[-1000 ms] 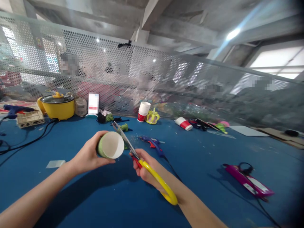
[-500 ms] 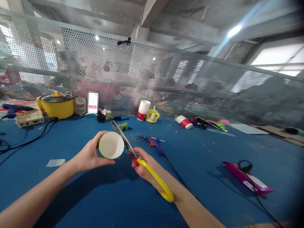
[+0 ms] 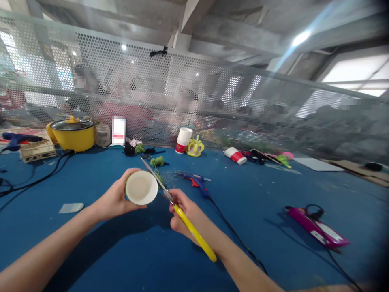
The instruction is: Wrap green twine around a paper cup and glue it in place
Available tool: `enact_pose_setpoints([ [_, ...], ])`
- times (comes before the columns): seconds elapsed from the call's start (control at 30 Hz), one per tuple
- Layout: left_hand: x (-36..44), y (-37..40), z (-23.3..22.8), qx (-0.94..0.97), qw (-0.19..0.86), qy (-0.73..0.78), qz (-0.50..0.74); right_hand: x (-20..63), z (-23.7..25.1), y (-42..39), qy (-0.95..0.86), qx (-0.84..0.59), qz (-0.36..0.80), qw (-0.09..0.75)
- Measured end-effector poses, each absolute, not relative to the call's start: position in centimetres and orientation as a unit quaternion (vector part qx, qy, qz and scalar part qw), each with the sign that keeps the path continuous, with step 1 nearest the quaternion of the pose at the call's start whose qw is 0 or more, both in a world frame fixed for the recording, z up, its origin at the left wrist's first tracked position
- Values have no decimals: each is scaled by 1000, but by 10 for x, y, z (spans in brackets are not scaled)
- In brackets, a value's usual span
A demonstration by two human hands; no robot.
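Left hand (image 3: 114, 199) wraps one paper cup (image 3: 141, 187), green outside, white inside, mouth turned toward camera, held above the blue table (image 3: 127, 251). Right hand (image 3: 185, 213) clenched round one pair of yellow-handled scissors (image 3: 178, 211); blades look closed, tip pointing to 11 o'clock, running just beside the cup's rim at its 3 o'clock side; contact can't be told. Counted on the table: one blue glue gun (image 3: 196, 182) at 1 o'clock from the right hand, a second glue gun (image 3: 18, 140) far off at 9 o'clock, one yellow pot (image 3: 73, 136) at 10 o'clock, one upright stack of cups (image 3: 184, 141) at 12, one red-white cup lying down (image 3: 235, 155) at 1, one magenta tool (image 3: 316, 231) at 3, one green yarn ball (image 3: 157, 161) just past the scissor tip.
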State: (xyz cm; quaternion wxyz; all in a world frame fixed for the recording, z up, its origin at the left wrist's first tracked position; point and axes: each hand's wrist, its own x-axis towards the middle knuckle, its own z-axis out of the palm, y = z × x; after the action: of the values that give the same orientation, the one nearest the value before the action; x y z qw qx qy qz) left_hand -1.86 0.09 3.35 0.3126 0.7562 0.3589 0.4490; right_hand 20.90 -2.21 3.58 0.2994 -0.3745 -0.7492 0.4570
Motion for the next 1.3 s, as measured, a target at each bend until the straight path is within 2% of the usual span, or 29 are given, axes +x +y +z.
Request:
enact_pose_setpoints([
  [0.27, -17, 0, 34, 753, 304, 371, 451, 206, 30, -19, -735, -440, 401, 324],
  [0.37, -17, 0, 36, 700, 372, 384, 474, 208, 30, -16, -708, -459, 417, 339],
  [0.43, -20, 1, 37, 641, 473, 370, 479, 211, 35, -13, -695, -498, 398, 333],
  [0.53, -25, 4, 36, 542, 643, 271, 467, 217, 46, -11, -707, -601, 261, 267],
  [0.63, -29, 6, 32, 452, 759, 158, 441, 223, 46, -10, -709, -682, 113, 139],
  [0.73, -30, 8, 29, 394, 821, 75, 407, 229, 36, -10, -703, -707, 50, 50],
  [0.9, -25, 7, 30, 365, 848, 19, 385, 232, 45, -12, -736, -676, 2, -29],
  [0.93, -24, 6, 30, 363, 852, 17, 377, 230, 52, -13, -754, -657, 17, -10],
  [0.97, -23, 6, 29, 361, 857, 16, 368, 226, 60, -13, -780, -623, 42, 47],
  [1.07, -18, 4, 24, 351, 874, 17, 335, 208, 81, -16, -824, -452, 180, 289],
  [1.1, -16, 4, 21, 347, 880, 16, 323, 201, 85, -16, -822, -401, 217, 341],
  [1.17, -13, 3, 16, 339, 893, 11, 296, 189, 87, -15, -814, -334, 276, 387],
  [1.3, -10, 2, 9, 329, 906, 13, 265, 177, 77, -12, -802, -318, 333, 380],
])
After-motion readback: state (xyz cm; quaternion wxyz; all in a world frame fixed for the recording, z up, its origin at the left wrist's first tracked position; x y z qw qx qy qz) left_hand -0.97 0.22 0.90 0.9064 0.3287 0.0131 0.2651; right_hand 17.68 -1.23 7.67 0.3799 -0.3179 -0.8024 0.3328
